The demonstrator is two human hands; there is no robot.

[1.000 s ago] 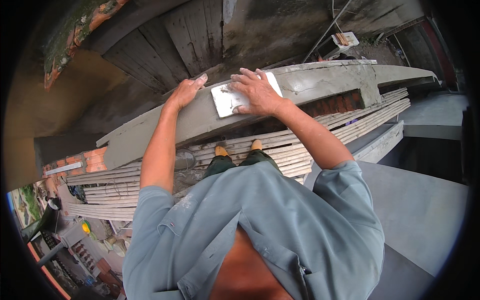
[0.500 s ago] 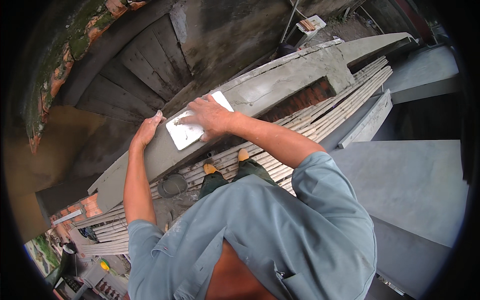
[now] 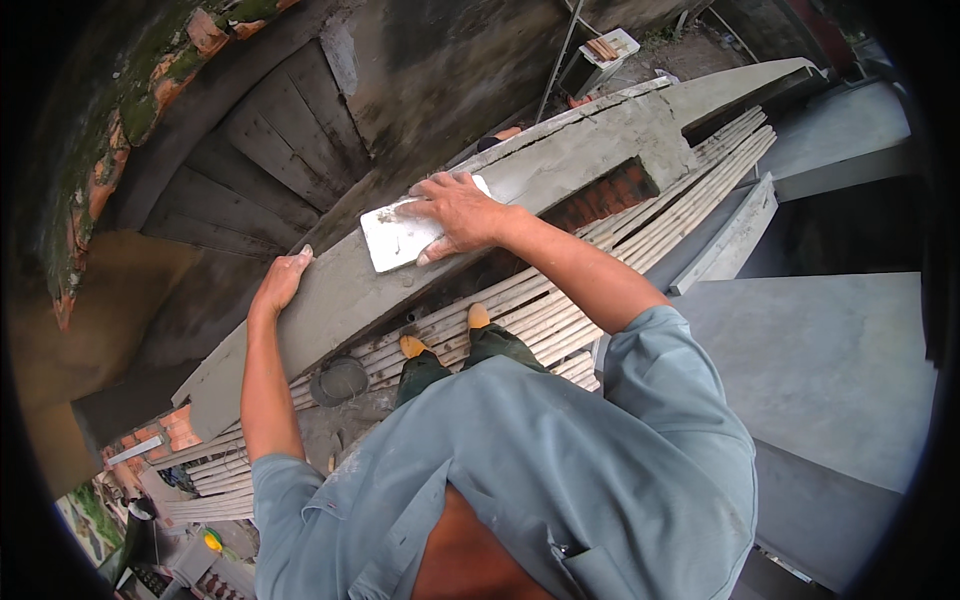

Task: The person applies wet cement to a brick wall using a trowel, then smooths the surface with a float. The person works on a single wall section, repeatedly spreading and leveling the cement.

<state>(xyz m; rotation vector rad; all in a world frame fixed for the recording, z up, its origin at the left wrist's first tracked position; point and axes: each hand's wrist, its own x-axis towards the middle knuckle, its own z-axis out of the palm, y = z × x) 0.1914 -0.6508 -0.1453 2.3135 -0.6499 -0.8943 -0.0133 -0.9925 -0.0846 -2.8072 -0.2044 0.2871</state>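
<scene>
My right hand (image 3: pixel 458 215) is closed on a white plastering float (image 3: pixel 395 238), which lies flat on the wet grey mortar along the top of a long wall (image 3: pixel 340 290). Its thumb presses near the float's near edge and the fingers spread over the back. Smears of mortar mark the float. Farther left, my left hand (image 3: pixel 280 282) grips the wall's far edge, its fingers partly hidden over that side. Behind the float, toward the right, the mortar surface continues past a rectangular opening (image 3: pixel 605 195) that shows red brick.
Bamboo poles (image 3: pixel 560 300) form a walkway under my yellow-tipped feet. A round grey bucket (image 3: pixel 340 381) stands by the wall. Bare bricks (image 3: pixel 180 428) show at its left end. Beyond the wall is a drop toward dark boards (image 3: pixel 290 120). A pale board (image 3: pixel 728 235) leans at the right.
My right hand has slid the float to the right and slightly away along the mortar. My left hand has shifted a little left and down in view, still at the wall's edge.
</scene>
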